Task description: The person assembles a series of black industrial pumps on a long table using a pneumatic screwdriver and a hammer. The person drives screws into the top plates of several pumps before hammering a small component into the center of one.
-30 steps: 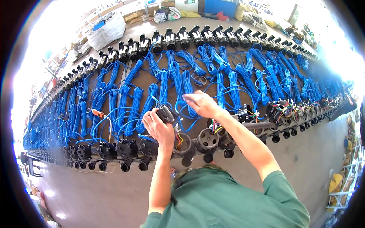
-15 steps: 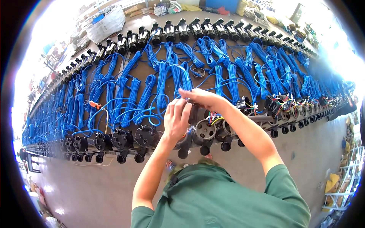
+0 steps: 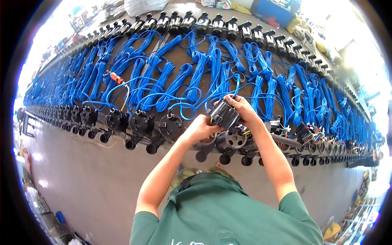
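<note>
Between my two hands is a black ribbed housing [image 3: 224, 114], tilted, with a blue cable [image 3: 238, 83] running up from its top end. My left hand [image 3: 203, 128] grips its lower left side, with the thumb along the bottom edge. My right hand [image 3: 245, 109] is closed round its upper right side, with fingers at the cable end. Just below stands an open round black pump body [image 3: 231, 140] with holes in its inner disc. A few coloured wires show beside my right wrist. The underside of the housing is hidden.
Bundled blue cables [image 3: 163, 83] cover the long table. Black cylindrical units [image 3: 203, 22] line its far edge; capped pump bodies [image 3: 141, 122] line the near edge at left. An orange-handled tool [image 3: 116, 78] lies among cables. A person [image 3: 369, 159] is at far right.
My hands have drawn apart and turned, and the black housing now shows between them. The whole view has shifted, with the table tilting down toward the right.
</note>
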A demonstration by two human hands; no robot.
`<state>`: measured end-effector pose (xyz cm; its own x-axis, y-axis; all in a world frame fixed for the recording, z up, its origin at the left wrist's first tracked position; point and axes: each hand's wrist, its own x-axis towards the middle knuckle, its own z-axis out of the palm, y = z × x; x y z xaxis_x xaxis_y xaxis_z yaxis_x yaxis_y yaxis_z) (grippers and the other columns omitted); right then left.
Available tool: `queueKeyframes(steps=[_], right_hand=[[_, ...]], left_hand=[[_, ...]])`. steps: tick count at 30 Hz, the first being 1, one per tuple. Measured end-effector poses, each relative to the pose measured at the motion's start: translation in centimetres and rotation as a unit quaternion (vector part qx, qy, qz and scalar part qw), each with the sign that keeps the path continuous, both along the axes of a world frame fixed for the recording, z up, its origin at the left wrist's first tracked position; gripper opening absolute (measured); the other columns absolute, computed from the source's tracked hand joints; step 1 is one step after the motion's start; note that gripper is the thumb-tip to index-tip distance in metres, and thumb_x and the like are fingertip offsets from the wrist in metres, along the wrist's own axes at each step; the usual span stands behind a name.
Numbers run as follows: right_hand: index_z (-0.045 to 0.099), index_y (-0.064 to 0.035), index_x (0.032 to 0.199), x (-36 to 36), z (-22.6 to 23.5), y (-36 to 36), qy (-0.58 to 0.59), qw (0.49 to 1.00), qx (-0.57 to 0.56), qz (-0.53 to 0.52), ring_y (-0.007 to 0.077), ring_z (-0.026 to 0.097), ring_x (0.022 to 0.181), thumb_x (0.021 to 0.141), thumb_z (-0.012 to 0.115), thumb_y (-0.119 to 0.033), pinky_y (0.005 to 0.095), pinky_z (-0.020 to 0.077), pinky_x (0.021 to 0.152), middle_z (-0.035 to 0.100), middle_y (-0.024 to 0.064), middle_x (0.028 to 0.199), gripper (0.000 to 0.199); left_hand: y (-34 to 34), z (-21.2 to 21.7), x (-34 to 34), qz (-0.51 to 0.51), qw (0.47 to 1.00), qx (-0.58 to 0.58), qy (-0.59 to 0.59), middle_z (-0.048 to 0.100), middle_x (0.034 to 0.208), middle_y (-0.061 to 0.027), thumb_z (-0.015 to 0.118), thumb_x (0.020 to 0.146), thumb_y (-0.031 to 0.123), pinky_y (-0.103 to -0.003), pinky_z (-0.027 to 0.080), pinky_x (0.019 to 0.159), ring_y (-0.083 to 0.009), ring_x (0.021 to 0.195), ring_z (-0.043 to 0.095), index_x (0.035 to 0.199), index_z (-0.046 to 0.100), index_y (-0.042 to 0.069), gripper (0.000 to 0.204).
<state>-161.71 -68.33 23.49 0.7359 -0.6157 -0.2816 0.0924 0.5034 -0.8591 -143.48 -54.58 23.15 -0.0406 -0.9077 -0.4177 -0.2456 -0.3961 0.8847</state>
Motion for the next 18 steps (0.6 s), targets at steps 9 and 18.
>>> queueKeyframes(steps=[9,18], right_hand=[[0.061,-0.0055,0.103,2.4,-2.5,2.1,0.061,0.994,-0.088,-0.012,0.0151,0.073,0.090,0.106,0.060,-0.027,0.0297,0.0593,0.081,0.075,0.0137,0.110,0.021],[0.060,-0.0010,0.103,2.7,-4.5,2.8,0.112,0.963,-0.240,-0.041,0.0117,0.071,0.088,0.109,0.054,-0.021,0.0261,0.0580,0.078,0.076,0.0129,0.106,0.022]], left_hand=[[4.2,-5.2,-1.7,0.129,0.854,-0.344,-0.368,0.057,0.104,-0.0129,0.087,0.059,0.013,-0.046,0.049,0.087,-0.0349,0.105,0.053,0.085,0.072,-0.002,0.034],[7.5,-6.8,-2.1,0.142,0.892,-0.295,-0.312,0.046,0.146,-0.0208,0.083,0.079,0.028,-0.049,0.048,0.103,-0.0399,0.133,0.046,0.118,0.070,-0.001,0.050]])
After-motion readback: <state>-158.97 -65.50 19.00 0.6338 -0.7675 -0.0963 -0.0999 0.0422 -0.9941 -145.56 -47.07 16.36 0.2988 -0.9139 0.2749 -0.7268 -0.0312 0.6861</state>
